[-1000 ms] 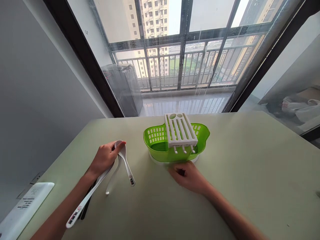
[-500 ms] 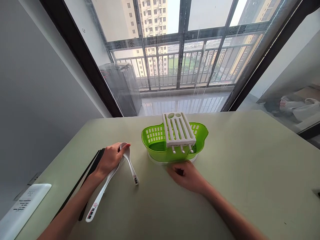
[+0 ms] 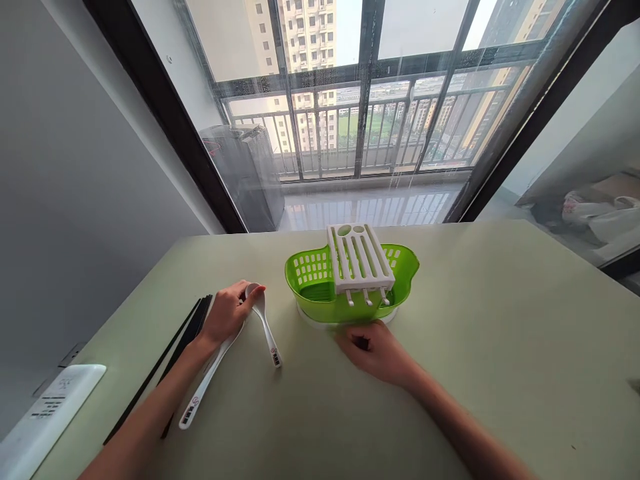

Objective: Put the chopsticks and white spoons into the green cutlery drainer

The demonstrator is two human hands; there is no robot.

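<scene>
My left hand point(image 3: 226, 315) lies on the table with its fingertips over the bowls of two white spoons point(image 3: 265, 325). One spoon's handle points toward me and right; the longer one runs back along my forearm. Just left of that hand lie black chopsticks point(image 3: 173, 353), flat on the table. My right hand point(image 3: 376, 350) rests on the table with fingers curled, holding nothing I can see, right in front of a green slotted basket point(image 3: 314, 280). A white slotted rack point(image 3: 358, 258) lies across the basket's top.
A white flat device point(image 3: 47, 410) sits at the table's near left corner. The pale green table point(image 3: 500, 320) ends at a large window with a balcony railing behind. Bags lie on the floor at the far right.
My left hand slid the spoons right, toward the basket, and pulled their handles in. The black chopsticks came into view on its left. My right hand stayed put.
</scene>
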